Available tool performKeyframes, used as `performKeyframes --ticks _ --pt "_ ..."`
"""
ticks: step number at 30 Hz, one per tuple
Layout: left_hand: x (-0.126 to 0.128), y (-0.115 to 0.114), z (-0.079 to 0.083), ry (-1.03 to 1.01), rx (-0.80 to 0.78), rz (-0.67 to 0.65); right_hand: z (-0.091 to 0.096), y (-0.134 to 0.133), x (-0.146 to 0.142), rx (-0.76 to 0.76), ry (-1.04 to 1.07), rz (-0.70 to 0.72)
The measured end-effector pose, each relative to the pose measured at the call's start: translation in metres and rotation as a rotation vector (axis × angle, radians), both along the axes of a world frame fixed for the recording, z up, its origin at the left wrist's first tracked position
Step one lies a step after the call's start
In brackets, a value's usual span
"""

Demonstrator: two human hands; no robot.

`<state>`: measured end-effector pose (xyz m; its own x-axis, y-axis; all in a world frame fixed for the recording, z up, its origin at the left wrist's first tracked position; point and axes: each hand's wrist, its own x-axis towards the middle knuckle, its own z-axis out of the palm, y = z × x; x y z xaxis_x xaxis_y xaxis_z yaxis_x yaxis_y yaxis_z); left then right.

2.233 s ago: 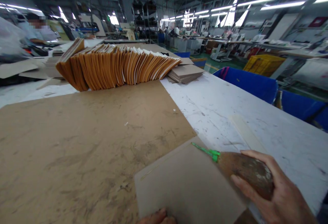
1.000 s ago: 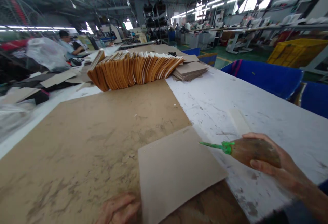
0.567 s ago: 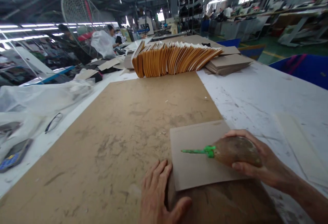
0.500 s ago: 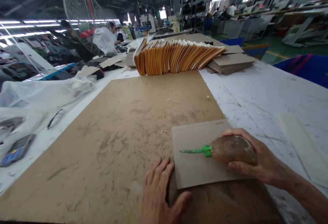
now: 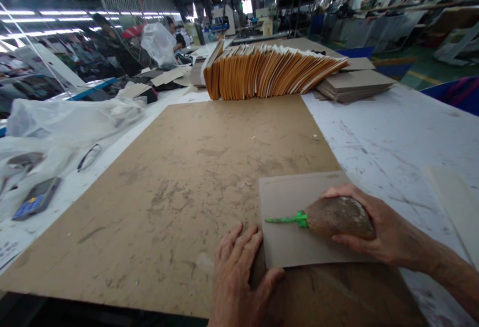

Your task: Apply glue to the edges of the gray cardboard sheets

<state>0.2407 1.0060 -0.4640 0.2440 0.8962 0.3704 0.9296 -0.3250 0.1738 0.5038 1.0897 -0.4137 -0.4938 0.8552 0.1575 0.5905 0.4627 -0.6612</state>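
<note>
My right hand is wrapped round a brown, stained glue bottle lying nearly on its side. Its thin green nozzle points left, the tip over the left part of a grey-beige cardboard sheet. Whether the tip touches the sheet I cannot tell. A faint darker strip runs along the sheet's far edge. My left hand rests on the large brown board, fingers stretched out, just left of the sheet. Its thumb reaches to the sheet's near left corner, and nothing is in the hand.
A long row of folded orange-brown pieces stands at the board's far end. Right of it is a stack of cardboard sheets. Leftward lie glasses, a phone-like device and clear plastic. A pale strip lies at right.
The view has shifted a little, so the scene sits slightly further right and higher. Relative to the sheet, the bottle's nozzle has moved slightly left. The left hand stays beside the sheet.
</note>
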Motion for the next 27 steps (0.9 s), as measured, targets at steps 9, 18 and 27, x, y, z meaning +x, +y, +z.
performKeyframes --ticks 9,18,27 --pt "0.002 -0.001 0.0 -0.019 -0.01 0.019 0.009 0.0 0.008 -0.169 -0.023 0.133" --pt "0.001 -0.002 -0.003 -0.024 0.011 0.034 0.008 0.005 0.009 -0.247 0.026 0.189" --pt "-0.001 0.002 -0.004 0.085 0.123 0.003 -0.009 0.015 0.013 -0.137 0.466 -0.178"
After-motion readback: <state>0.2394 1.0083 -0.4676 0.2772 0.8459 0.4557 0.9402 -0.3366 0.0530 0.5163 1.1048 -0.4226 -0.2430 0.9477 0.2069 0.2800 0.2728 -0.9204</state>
